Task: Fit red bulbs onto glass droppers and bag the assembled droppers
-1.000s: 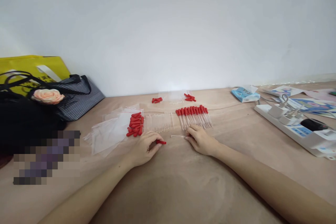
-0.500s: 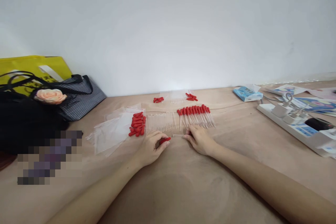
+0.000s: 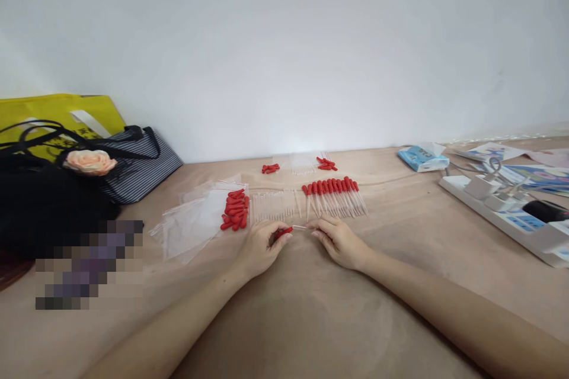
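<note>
My left hand [image 3: 262, 249] pinches a red rubber bulb [image 3: 284, 233] low over the brown table. From the right, my right hand [image 3: 338, 241] holds a thin clear tube [image 3: 299, 227] between its fingertips, and the tube's far end meets the open end of the bulb. Behind my left hand lies a pile of loose red bulbs [image 3: 235, 210]. A row of clear tubes [image 3: 273, 205] lies in the middle. To its right is a row of tubes with red bulbs on their ends [image 3: 333, 188].
Clear plastic bags [image 3: 186, 228] spread at the left. Small red bulb piles [image 3: 269, 169] [image 3: 326, 164] and thin tubes lie near the wall. Striped bag [image 3: 142, 172], yellow bag [image 3: 62, 109] and black cloth stand far left; tissue pack [image 3: 422, 158] and power strip [image 3: 502, 219] lie right.
The tube in my right hand and the red bulb in my left hand have come together, where a gap was before. The view has shifted slightly.
</note>
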Tool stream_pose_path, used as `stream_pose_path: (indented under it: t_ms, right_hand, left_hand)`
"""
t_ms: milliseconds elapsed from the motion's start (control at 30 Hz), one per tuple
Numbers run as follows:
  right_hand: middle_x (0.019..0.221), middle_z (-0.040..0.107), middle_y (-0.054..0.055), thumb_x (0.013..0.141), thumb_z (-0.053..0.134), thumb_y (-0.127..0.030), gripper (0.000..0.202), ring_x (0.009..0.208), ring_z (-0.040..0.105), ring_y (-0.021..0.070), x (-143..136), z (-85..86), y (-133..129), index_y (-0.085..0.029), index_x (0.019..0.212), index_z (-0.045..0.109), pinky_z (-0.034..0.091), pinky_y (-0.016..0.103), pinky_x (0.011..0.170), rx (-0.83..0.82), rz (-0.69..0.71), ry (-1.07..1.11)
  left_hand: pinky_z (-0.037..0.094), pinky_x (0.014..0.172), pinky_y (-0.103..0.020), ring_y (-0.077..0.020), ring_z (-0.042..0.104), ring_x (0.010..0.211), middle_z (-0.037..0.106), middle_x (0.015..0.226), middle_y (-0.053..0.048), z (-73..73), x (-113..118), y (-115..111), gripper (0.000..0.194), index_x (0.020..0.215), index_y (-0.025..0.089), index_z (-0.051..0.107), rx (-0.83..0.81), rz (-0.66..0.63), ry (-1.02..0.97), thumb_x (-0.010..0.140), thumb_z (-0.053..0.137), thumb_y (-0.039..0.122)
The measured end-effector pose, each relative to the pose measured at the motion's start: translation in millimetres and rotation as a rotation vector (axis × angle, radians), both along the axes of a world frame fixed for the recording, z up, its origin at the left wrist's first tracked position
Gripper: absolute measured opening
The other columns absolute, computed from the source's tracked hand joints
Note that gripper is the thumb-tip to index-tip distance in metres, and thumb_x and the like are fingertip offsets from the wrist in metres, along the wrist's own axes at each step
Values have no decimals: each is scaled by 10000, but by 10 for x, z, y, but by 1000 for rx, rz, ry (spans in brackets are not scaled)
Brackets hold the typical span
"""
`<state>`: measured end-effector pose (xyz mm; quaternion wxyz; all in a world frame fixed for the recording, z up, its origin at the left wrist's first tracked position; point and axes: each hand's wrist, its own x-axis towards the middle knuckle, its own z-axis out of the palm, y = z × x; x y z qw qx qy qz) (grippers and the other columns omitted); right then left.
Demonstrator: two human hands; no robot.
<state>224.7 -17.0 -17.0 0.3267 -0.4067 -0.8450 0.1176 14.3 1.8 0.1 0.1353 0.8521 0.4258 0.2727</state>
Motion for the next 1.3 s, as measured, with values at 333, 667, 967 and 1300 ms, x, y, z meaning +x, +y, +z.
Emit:
stream_pose_path:
  t_ms: [333, 667, 967, 1300]
  right_hand:
    - [802, 599, 41, 869, 413, -213, 176, 736, 538, 141, -14, 15, -30, -164, 976, 544, 318, 289, 707, 85, 36, -99]
    - [701, 589, 11, 873, 408, -246, 198, 621, 493, 117, 25, 6, 13, -188, 910, 594, 266, 299, 704, 188, 82, -167]
    - [715, 600, 19, 867, 386, -217, 226, 580, 440, 118, 25, 27, 32, -174, 850, 607, 235, 315, 677, 267, 88, -220]
    - [672, 558, 28, 876, 352, -226, 255, 592, 426, 123, -12, 17, 29, -142, 836, 590, 253, 298, 669, 286, 106, -178]
  left_hand:
    - [428, 716, -294, -151, 570, 760, 641, 790, -23, -31, -1, 30, 190, 879, 178, 612, 52, -98, -2, 846, 443, 257]
    - [366, 733, -310, -152, 540, 746, 614, 752, -22, 15, 6, -26, 217, 786, 175, 577, 170, -176, 100, 867, 391, 254]
    - [325, 754, -324, -142, 519, 718, 608, 770, -18, 4, 6, -23, 196, 799, 176, 562, 228, -220, 180, 871, 388, 228]
    - [310, 798, -323, -131, 518, 708, 603, 745, -5, 2, 36, -26, 165, 806, 171, 543, 267, -275, 191, 863, 393, 209]
